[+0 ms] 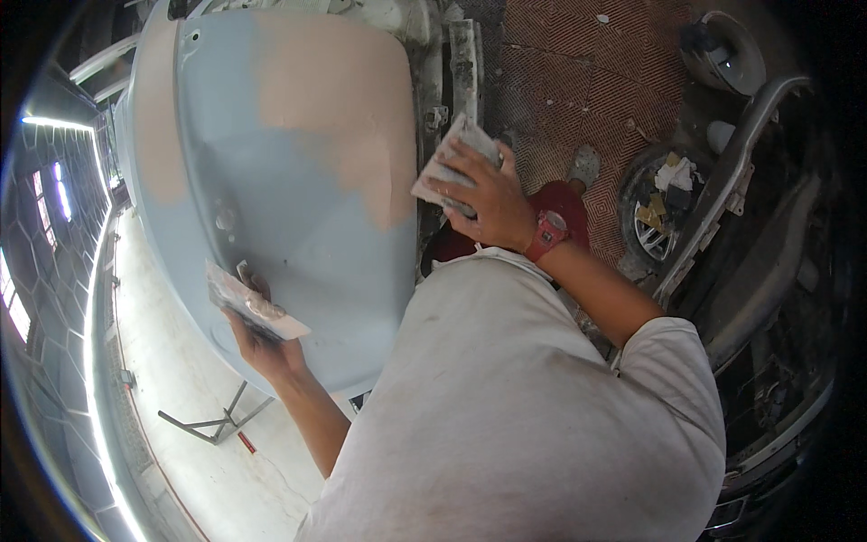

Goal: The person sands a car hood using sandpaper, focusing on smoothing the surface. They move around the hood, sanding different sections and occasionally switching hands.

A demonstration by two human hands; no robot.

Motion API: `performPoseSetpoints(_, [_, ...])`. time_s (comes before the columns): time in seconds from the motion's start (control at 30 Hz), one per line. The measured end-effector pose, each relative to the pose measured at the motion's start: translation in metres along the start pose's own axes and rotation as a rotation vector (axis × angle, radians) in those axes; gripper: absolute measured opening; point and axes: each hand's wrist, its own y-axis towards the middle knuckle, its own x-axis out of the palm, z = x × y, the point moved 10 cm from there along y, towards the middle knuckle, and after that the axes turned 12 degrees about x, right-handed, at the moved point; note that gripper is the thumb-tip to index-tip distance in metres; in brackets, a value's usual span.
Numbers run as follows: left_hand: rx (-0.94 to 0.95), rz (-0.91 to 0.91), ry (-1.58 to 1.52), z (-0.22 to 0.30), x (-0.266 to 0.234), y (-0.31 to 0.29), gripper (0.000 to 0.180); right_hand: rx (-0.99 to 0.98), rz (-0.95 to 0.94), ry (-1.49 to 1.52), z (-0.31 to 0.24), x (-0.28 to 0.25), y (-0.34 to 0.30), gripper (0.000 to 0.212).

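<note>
My left hand is closed around a flat plate carrying a lump of smooth pinkish-beige putty. It is over the lower left of a grey-blue car body panel, which has broad beige filler patches on its far part and along its left side. Beyond the panel's right edge, my right hand grips a whitish-grey rectangular pad, fingers spread across its face. I cannot make out what the pad is made of. A red watch is on my right wrist.
To the right, a wheel holds crumpled paper and yellowish scraps. Beside it are a long curved metal car part and a round pale container. Patterned reddish mats cover the floor there. A dark metal stand shows below the panel.
</note>
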Motion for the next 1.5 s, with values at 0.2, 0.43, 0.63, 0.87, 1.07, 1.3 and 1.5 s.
performPoseSetpoints(0.2, [-0.049,-0.075,-0.141,-0.007,-0.002,0.003,0.057,0.017,0.154,-0.023,-0.023,-0.030,0.042,0.044])
performPoseSetpoints(0.43, [-0.030,-0.086,-0.107,-0.007,-0.006,0.003,0.057,-0.044,-0.042,-0.041,-0.042,0.019,-0.003,0.046])
performPoseSetpoints(0.63, [-0.033,-0.072,-0.075,-0.006,-0.012,0.005,0.057,-0.038,-0.164,-0.049,-0.014,0.034,-0.021,0.044])
performPoseSetpoints(0.87, [-0.035,-0.060,-0.062,-0.006,-0.011,0.005,0.057,0.117,0.107,0.078,0.004,-0.019,0.035,0.043])
performPoseSetpoints(1.07, [-0.025,-0.021,-0.080,-0.005,-0.006,0.001,0.057,0.005,0.012,-0.025,-0.022,-0.005,0.028,0.042])
performPoseSetpoints(1.3, [-0.002,0.020,0.002,-0.005,-0.008,0.001,0.057,0.037,-0.129,-0.036,0.011,0.033,-0.014,0.043])
performPoseSetpoints(1.5, [-0.076,-0.214,-0.151,-0.008,0.000,0.002,0.057,0.208,0.105,0.232,0.042,-0.016,0.041,0.046])
